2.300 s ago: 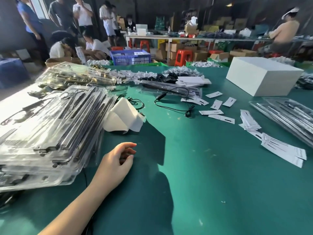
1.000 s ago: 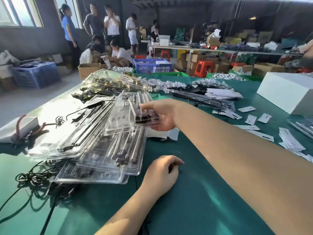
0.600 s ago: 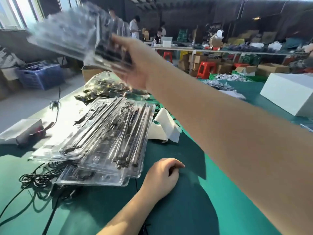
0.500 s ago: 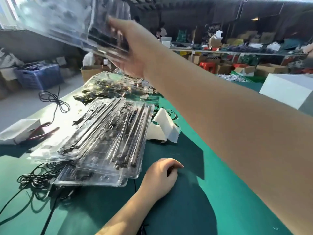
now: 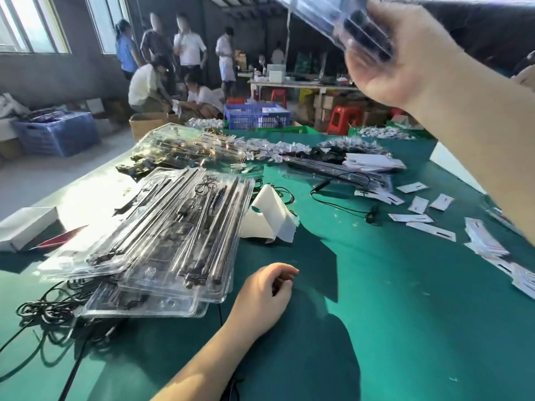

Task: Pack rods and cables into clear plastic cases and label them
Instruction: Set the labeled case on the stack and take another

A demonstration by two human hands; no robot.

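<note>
From the head camera, your right hand (image 5: pixel 405 53) holds one packed clear plastic case (image 5: pixel 341 21) high above the green table (image 5: pixel 376 299), fingers curled round its end, dark rods showing inside. Your left hand (image 5: pixel 260 296) rests on the table, fingers loosely curled, holding nothing. Beside it lies a stack of filled cases (image 5: pixel 173 233). Loose cables (image 5: pixel 46 311) and scattered paper labels (image 5: pixel 428 227) suggest packing and labelling remain.

Right hand (image 5: pixel 399 56) swung the clear plastic case (image 5: pixel 341 21) up from the stack, rightward overhead
</note>
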